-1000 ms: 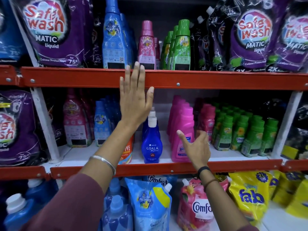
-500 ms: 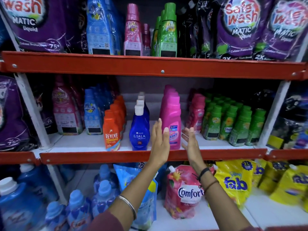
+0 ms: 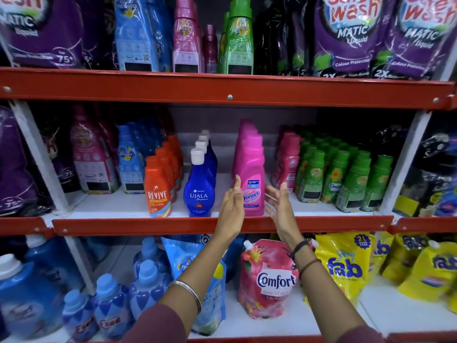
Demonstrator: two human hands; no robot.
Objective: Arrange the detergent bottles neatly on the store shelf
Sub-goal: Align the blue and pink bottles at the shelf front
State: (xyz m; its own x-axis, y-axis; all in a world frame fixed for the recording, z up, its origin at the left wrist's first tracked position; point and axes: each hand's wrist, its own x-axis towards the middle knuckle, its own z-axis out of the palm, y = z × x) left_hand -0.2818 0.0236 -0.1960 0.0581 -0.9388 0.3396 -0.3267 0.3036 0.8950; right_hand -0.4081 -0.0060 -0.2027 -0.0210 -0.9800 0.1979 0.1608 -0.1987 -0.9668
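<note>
Currently I see both hands open, fingers spread, flanking the pink Vanish bottle (image 3: 250, 179) at the middle shelf (image 3: 173, 225) front: left hand (image 3: 232, 206), right hand (image 3: 278, 206); contact unclear. Beside it stand UJALA (image 3: 199, 191) and REVIVE (image 3: 157, 189) bottles.

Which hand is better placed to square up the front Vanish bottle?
Left, narrowly. The left hand stands open right at the Vanish bottle, its fingers overlapping the bottle's left edge. The right hand is open too, with a visible gap to the bottle's right side.
</note>
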